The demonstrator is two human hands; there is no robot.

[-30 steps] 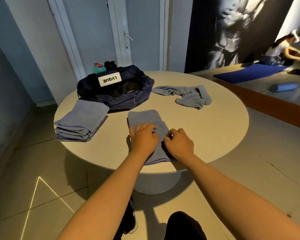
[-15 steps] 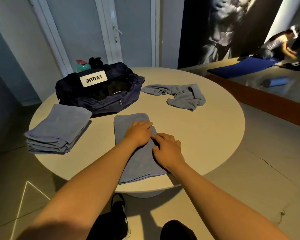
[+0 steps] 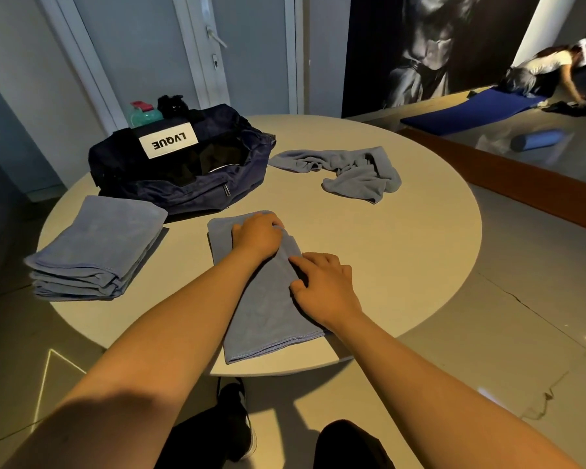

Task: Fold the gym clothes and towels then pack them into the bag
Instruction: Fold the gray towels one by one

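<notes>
Round table point(image 3: 386, 248), green bottle point(image 3: 142, 115), blue mat point(image 3: 471, 111)

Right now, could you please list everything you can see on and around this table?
table: 1, beige, round, centre of view.
gym bag: 1, navy with a white label, open, far left of the table.
folded towels: 1 stack, grey-blue, left edge of the table.
half-folded towel: 1, grey-blue, near edge, under both hands.
crumpled towel: 1, grey-blue, right of the gym bag.
bottle: 1, teal with a red cap, behind the gym bag.
mat: 1, blue, on the floor far right.
roller: 1, blue, on the floor near the mat.
other person: 1, white top, bent over at the mat.
left hand: 1, grips the half-folded towel's far end.
right hand: 1, pinches its right edge.
</notes>
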